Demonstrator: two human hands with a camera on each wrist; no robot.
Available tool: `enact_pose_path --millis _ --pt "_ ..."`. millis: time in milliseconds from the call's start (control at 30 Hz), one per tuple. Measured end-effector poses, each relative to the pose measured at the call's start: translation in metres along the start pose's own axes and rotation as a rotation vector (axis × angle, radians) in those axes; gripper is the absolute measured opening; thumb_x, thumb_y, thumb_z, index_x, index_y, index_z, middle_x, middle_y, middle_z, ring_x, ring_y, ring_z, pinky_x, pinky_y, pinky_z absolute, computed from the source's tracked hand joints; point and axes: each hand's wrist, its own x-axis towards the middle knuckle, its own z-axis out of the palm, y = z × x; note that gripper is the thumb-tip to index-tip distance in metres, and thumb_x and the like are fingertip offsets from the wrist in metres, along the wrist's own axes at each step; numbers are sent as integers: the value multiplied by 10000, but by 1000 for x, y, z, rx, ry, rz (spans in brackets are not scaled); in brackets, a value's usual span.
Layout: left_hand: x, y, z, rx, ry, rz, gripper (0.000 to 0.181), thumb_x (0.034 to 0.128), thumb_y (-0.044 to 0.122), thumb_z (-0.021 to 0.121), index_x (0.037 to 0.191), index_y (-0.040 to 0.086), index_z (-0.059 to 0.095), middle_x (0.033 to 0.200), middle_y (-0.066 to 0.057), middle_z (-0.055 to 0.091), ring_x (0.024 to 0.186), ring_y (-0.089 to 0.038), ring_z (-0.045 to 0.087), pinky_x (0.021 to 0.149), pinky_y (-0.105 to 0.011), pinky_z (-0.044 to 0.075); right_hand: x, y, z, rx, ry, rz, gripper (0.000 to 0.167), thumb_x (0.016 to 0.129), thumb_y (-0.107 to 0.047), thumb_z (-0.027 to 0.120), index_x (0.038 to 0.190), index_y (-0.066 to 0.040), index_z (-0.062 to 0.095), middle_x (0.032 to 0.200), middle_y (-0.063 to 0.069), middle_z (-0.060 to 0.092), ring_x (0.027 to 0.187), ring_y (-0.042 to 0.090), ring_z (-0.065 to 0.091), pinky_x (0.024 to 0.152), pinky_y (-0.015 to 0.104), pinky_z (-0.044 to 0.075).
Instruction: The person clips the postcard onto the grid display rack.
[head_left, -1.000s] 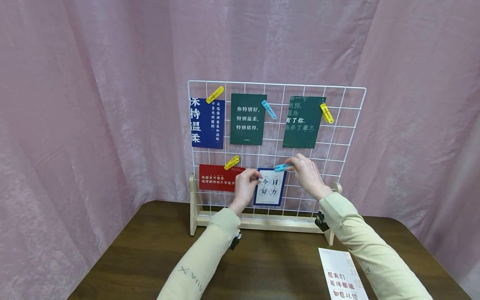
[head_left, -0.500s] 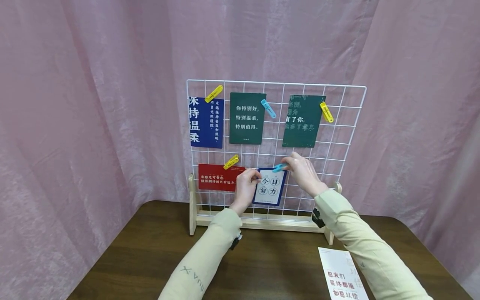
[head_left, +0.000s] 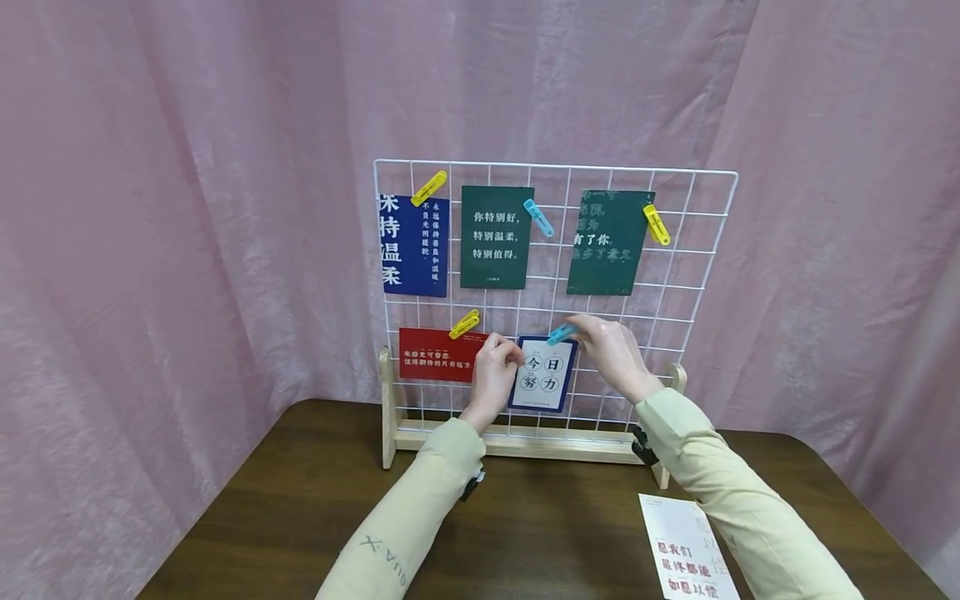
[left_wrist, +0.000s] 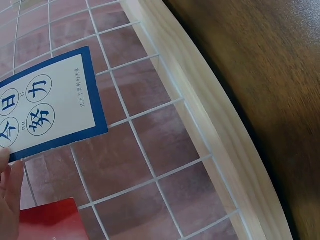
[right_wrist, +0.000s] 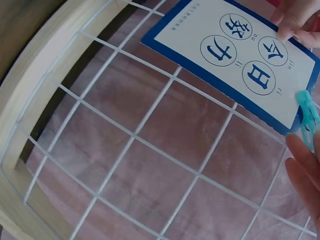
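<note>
A white card with a blue border (head_left: pixel 542 392) lies against the lower middle of the white wire grid (head_left: pixel 600 312). My left hand (head_left: pixel 495 371) pinches its left edge between thumb and fingers, as the right wrist view also shows. My right hand (head_left: pixel 611 354) grips a light blue clip (head_left: pixel 562 333) at the card's top edge. In the right wrist view the clip's tip (right_wrist: pixel 304 97) overlaps the card's upper corner. A red card (head_left: pixel 435 354) under a yellow clip (head_left: pixel 464 324) hangs just left, partly behind my left hand.
Higher on the grid hang a dark blue card (head_left: pixel 427 258) and two green cards (head_left: pixel 493 258), each with a clip. A wooden stand (head_left: pixel 525 446) holds the grid on the brown table (head_left: pixel 315 492). A white card with red writing (head_left: pixel 678 533) lies at the front right. Pink curtain behind.
The light blue clip has tilted from nearly level to slanting, its tip lower on the card's top edge. My right hand shifted slightly with it; my left hand stays at the card's left edge.
</note>
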Motion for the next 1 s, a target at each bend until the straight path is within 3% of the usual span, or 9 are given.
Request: enact_pose_path --millis 233,367,533,767,1000 --pt "-1 2 -1 -1 -17 -2 235 685 -174 641 665 60 626 777 -3 489 706 -126 539 627 -189 444 -16 4 -5 78 121 -86 305 758 26 688 1058 9 635 1051 151 617 715 251 631 573 346 495" --pt "-2 3 -2 -9 -4 -6 232 683 -173 645 670 59 629 773 -1 499 699 -124 528 616 -201 442 -25 3 -11 113 147 -77 323 739 43 702 1053 8 637 1043 147 620 761 243 630 622 343 502" --pt "-4 7 -3 -46 1 13 219 686 -176 640 683 43 629 765 -12 505 676 -127 519 593 -204 436 -37 2 -21 141 175 -49 297 727 65 708 1009 -12 657 968 124 643 677 184 618 586 315 502" --pt "-12 16 -3 -113 -39 28 223 690 -195 624 716 27 629 767 -11 522 682 -132 514 609 -205 440 -64 7 -29 157 167 -32 303 714 71 717 997 -20 662 902 105 652 628 118 603 547 288 497" --pt "-29 24 5 -155 -56 70 219 673 -176 673 724 31 624 752 -22 543 673 -139 529 610 -209 449 -96 18 -32 172 157 -39 331 676 106 728 975 -25 667 873 67 651 624 80 586 541 246 486"
